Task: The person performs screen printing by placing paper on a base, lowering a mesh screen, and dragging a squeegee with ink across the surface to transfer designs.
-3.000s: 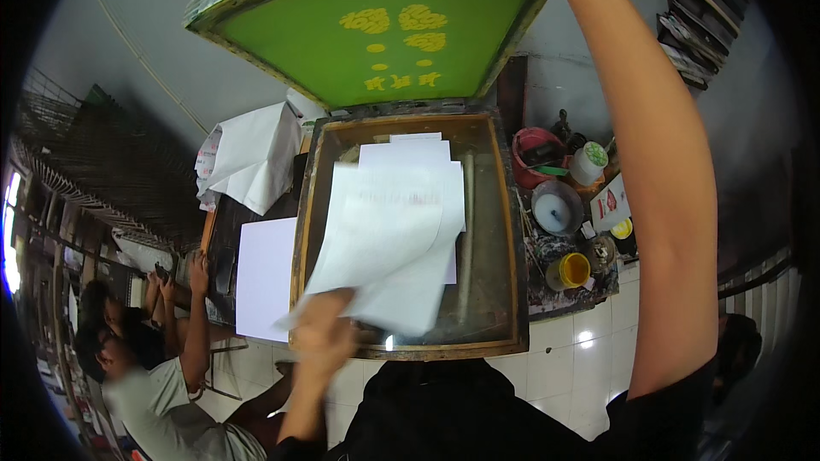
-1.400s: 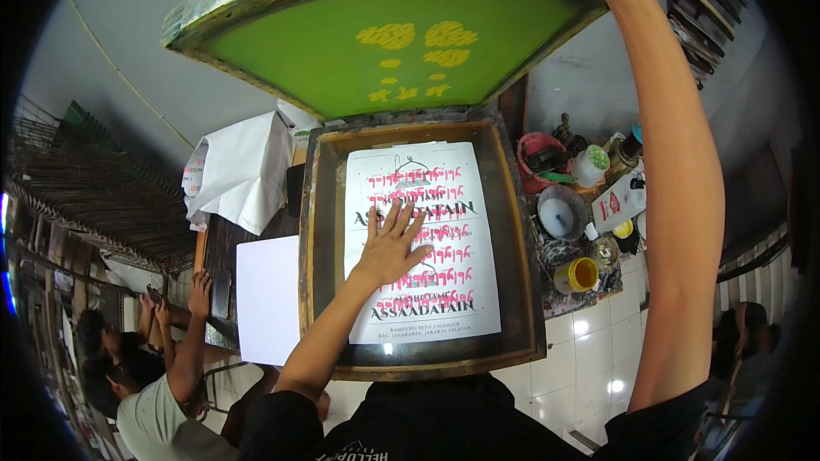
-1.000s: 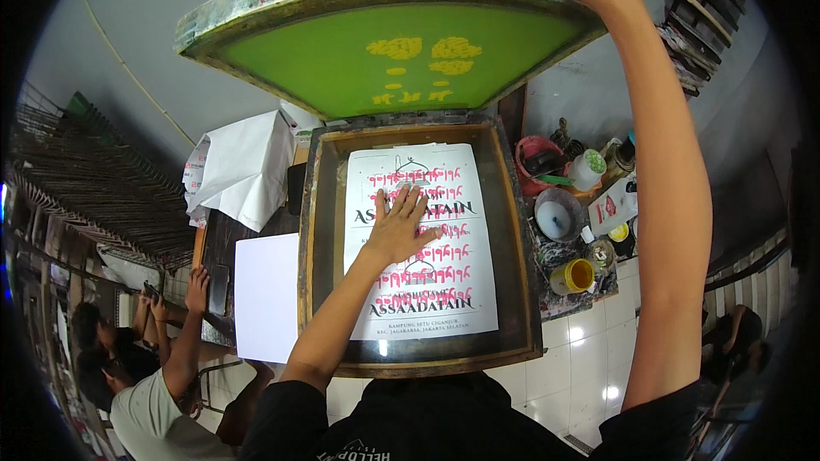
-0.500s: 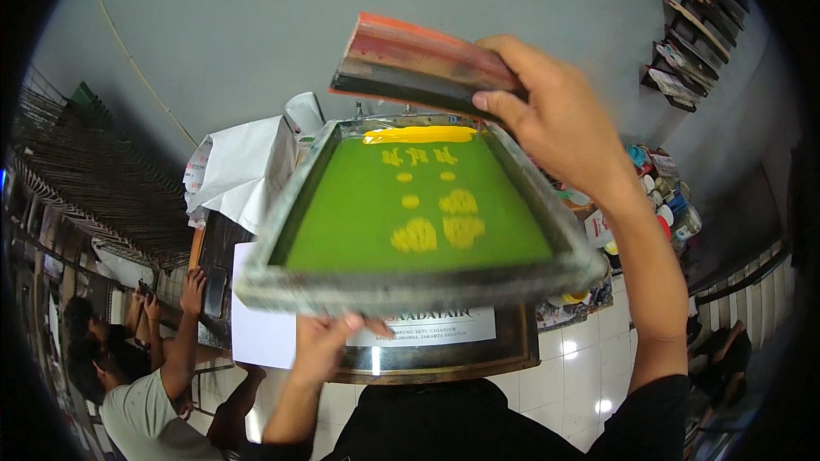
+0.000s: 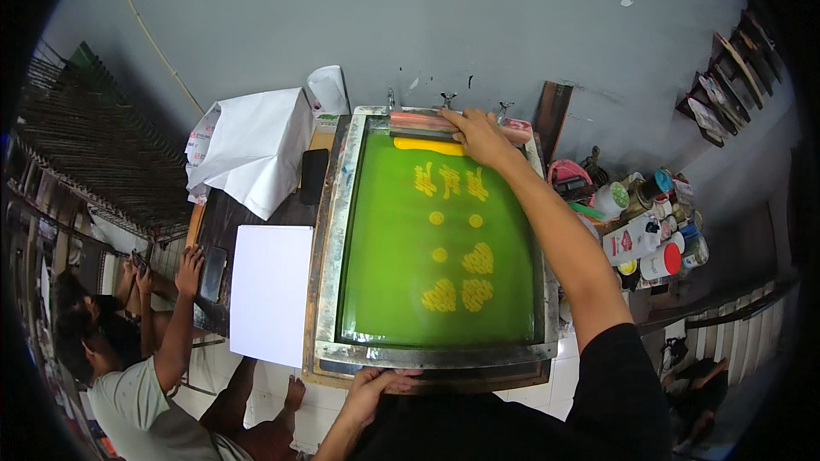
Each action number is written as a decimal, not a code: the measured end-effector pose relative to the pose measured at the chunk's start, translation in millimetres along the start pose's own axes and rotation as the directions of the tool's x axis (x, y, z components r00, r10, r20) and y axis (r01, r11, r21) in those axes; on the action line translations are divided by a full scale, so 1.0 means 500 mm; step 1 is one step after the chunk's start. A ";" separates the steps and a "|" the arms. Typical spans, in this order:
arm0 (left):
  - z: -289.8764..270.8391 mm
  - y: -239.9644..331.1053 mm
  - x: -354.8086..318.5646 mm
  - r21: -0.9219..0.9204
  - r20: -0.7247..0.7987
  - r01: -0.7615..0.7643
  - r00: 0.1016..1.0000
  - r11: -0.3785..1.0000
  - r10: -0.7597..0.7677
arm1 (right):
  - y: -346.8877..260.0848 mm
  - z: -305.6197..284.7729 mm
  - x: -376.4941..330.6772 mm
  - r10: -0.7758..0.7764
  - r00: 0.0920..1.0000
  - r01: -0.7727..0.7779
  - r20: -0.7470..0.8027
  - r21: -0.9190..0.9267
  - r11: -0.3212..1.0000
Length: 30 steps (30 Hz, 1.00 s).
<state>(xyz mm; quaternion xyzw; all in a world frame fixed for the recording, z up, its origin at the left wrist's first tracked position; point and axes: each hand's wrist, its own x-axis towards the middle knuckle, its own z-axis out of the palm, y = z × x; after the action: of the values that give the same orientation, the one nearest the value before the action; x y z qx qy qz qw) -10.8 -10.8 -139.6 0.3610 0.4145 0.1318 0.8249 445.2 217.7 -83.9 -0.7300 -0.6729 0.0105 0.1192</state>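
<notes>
A screen-printing frame (image 5: 548, 324) with a green mesh (image 5: 393, 230) lies flat in front of me. Yellow-filled motifs show in the mesh: character-like shapes, round dots and rough patches. Along its far end runs a thick strip of yellow ink (image 5: 427, 146). Just behind that strip is a long squeegee (image 5: 418, 125) with a reddish upper part, lying across the frame. My right hand (image 5: 483, 138) is closed over the squeegee's middle. At the near edge, my left hand (image 5: 376, 388) grips the frame's rim from below; some of its fingers are hidden.
White paper (image 5: 272, 290) is stacked left of the frame, near a crumpled white wrapper (image 5: 260, 145) and a black phone (image 5: 314, 177). Ink tubs (image 5: 660, 262) crowd the right side. Another person's hand (image 5: 190, 271) rests at the table's left edge.
The frame has come down from a raised tilt to lie flat, covering the printed sheet beneath. My right hand has lowered the squeegee from the air onto the frame's far end.
</notes>
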 end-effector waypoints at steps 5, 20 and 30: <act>0.002 0.017 0.001 -0.001 0.013 0.095 0.995 0.995 -0.095 | 0.028 0.021 0.023 0.049 0.998 -0.048 -0.050 0.013 0.999; 0.006 0.053 -0.004 0.084 0.032 0.113 0.993 0.990 -0.117 | 0.040 0.060 0.001 -0.050 0.977 0.039 -0.209 -0.057 0.998; 0.015 0.042 -0.003 0.072 -0.020 0.093 0.996 0.993 -0.092 | 0.056 0.002 -0.010 -0.095 0.943 0.059 -0.318 -0.120 0.991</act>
<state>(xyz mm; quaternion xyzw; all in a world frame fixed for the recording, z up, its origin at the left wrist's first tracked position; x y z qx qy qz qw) -4.5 -0.5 -120.9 0.3704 0.4420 0.0811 0.8130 471.8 210.8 -90.9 -0.7004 -0.6719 -0.1505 0.1880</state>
